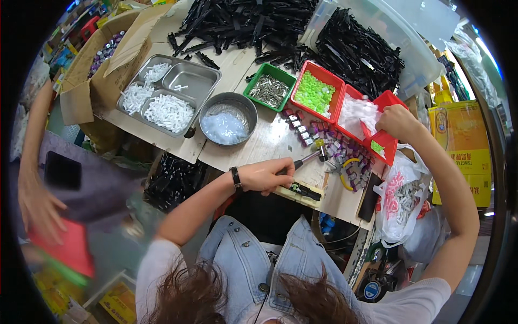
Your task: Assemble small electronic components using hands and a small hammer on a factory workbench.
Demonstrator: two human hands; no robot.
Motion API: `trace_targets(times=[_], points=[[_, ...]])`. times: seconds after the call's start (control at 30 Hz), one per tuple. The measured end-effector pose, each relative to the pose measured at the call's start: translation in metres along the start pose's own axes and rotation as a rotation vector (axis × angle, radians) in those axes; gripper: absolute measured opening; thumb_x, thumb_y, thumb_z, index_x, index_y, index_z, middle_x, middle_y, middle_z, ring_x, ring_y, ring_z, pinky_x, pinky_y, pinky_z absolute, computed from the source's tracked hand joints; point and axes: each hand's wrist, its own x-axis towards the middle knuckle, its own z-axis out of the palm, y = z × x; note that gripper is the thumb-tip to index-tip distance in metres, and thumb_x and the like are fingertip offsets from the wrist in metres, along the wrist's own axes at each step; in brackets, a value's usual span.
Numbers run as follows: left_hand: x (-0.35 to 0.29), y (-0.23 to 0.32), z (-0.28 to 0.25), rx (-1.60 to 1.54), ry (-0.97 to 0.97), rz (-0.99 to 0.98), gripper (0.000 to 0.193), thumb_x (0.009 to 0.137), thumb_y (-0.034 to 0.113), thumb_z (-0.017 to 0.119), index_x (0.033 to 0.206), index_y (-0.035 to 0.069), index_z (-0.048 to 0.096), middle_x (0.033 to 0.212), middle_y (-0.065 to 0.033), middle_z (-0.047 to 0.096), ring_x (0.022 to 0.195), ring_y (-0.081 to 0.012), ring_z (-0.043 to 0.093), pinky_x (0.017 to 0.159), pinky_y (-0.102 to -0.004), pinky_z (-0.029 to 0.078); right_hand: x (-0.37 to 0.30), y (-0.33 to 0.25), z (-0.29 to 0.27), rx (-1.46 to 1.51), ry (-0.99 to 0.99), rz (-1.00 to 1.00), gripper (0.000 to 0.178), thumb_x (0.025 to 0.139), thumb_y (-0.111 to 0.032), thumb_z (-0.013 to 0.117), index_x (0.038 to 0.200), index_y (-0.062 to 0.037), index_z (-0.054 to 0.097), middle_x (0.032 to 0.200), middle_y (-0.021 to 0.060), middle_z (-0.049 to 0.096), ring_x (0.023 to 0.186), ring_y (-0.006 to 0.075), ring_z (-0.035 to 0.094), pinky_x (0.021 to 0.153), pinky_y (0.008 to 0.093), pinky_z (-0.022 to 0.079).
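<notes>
My left hand [267, 175] is closed, fingertips pinched together over a cream-coloured block [302, 195]. A long black plastic part [305, 190] with a small light-green piece lies in that block. What the fingers pinch is too small to make out. Just beyond them lies a hammer [322, 152], its handle end close to my knuckles. My right hand [398, 122] is over at the red bins on the right, fingers curled down into one bin [389, 99], their tips partly hidden. Beside it are white pieces [357, 112] and light-green pieces [377, 148].
Yellow-handled pliers [345, 175] lie by purple-and-silver pieces [350, 154]. A green bin [248, 93] of metal pins, a round metal bowl [202, 127] and a steel tray [208, 75] stand farther left. Black parts [243, 24] are heaped behind. At left, another person's hand [40, 200] is near a blurred red tray [70, 248].
</notes>
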Motion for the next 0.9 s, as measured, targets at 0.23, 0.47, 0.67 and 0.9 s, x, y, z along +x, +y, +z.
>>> trace_targets(times=[0.23, 0.47, 0.67, 0.9], points=[[0.002, -0.028, -0.003, 0.719, 0.515, 0.339, 0.015, 0.088, 0.013, 0.058, 0.097, 0.006, 0.048, 0.097, -0.0181, 0.051, 0.082, -0.0425, 0.058, 0.074, -0.0495, 0.047, 0.034, -0.003, -0.020, -0.185, -0.177, 0.036, 0.015, 0.080, -0.019, 0.060, 0.078, -0.0160, 0.074, 0.082, 0.0033, 0.071, 0.081, 0.0213, 0.069, 0.068, 0.0345, 0.051], [0.010, -0.025, -0.013, 0.789, 0.600, 0.401, 0.018, 0.085, 0.010, 0.062, 0.097, 0.006, 0.049, 0.095, -0.0144, 0.052, 0.081, -0.0371, 0.058, 0.069, -0.0447, 0.047, 0.044, -0.013, -0.035, -0.303, -0.307, 0.006, 0.018, 0.083, -0.017, 0.058, 0.083, -0.0145, 0.075, 0.087, 0.0028, 0.073, 0.085, 0.0198, 0.070, 0.068, 0.0328, 0.051], [0.018, -0.031, -0.018, 0.827, 0.584, 0.494, 0.018, 0.084, 0.011, 0.064, 0.095, 0.007, 0.050, 0.093, -0.0134, 0.054, 0.079, -0.0357, 0.059, 0.066, -0.0432, 0.048, 0.006, 0.002, -0.052, -0.181, -0.137, 0.148, 0.010, 0.073, -0.019, 0.063, 0.071, -0.0151, 0.072, 0.072, 0.0041, 0.068, 0.078, 0.0255, 0.067, 0.068, 0.0383, 0.050], [0.012, -0.049, -0.010, 0.859, 0.726, 0.352, 0.017, 0.086, 0.019, 0.062, 0.097, 0.010, 0.052, 0.095, -0.0141, 0.055, 0.079, -0.0373, 0.060, 0.068, -0.0475, 0.048, 0.012, -0.010, -0.245, 0.464, 0.901, -0.255, 0.021, 0.070, 0.009, 0.066, 0.089, 0.0016, 0.065, 0.091, 0.0123, 0.063, 0.090, 0.0285, 0.060, 0.081, 0.0375, 0.047]])
